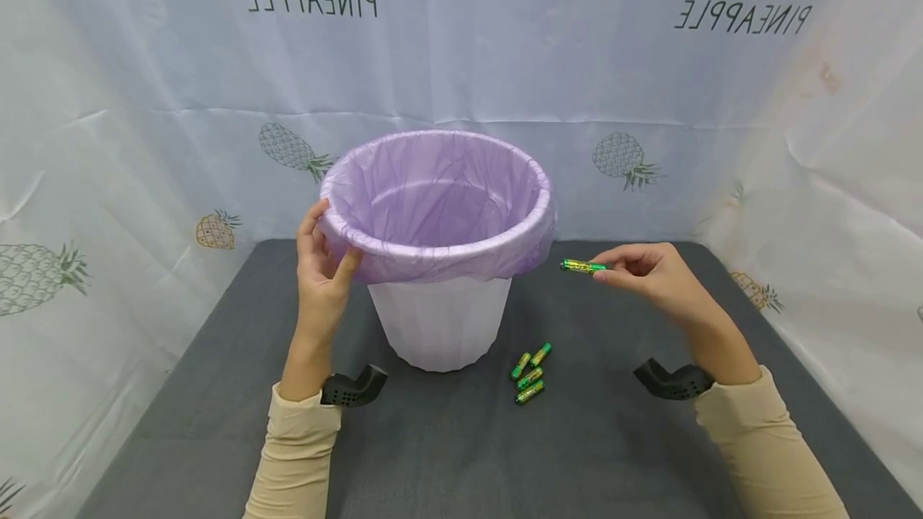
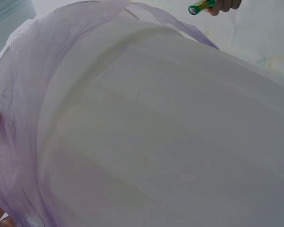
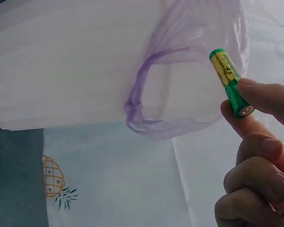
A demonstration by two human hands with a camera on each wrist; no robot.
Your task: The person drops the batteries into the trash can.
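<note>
Battery, held, one: a small cylinder in green and gold wrapping [image 1: 579, 266], aloft to the right of the bin, apart from its rim. Band carries dark printing; brand too small to read.

Right hand [image 1: 644, 272], one: thumb and forefinger pinch the battery; the remaining fingers curl toward the palm.

Loose batteries, four: green and gold cylinders of like pattern [image 1: 530, 379], lying close together on the counter, near the bin's foot on its right side. Labels illegible. Batteries in all: five.

Bin, one: white plastic, round, tapering, panelled sides [image 1: 441, 323], upright.

Liner, one: translucent purple plastic film [image 1: 440, 251], folded over the bin's rim and hanging outside it.

Left hand [image 1: 319, 283], one: clamped on the lined rim at its left, well apart from the right hand.

Sleeves, two: beige cloth [image 1: 297, 451]. Wrist devices, two: black, one per wrist [image 1: 353, 387].

Counter, one: dark grey surface [image 1: 447, 455].

Backdrop: pale cloth printed with grey and orange pineapples [image 1: 461, 46]; "PINEAPPLE" appears twice, lettering mirrored.
</note>
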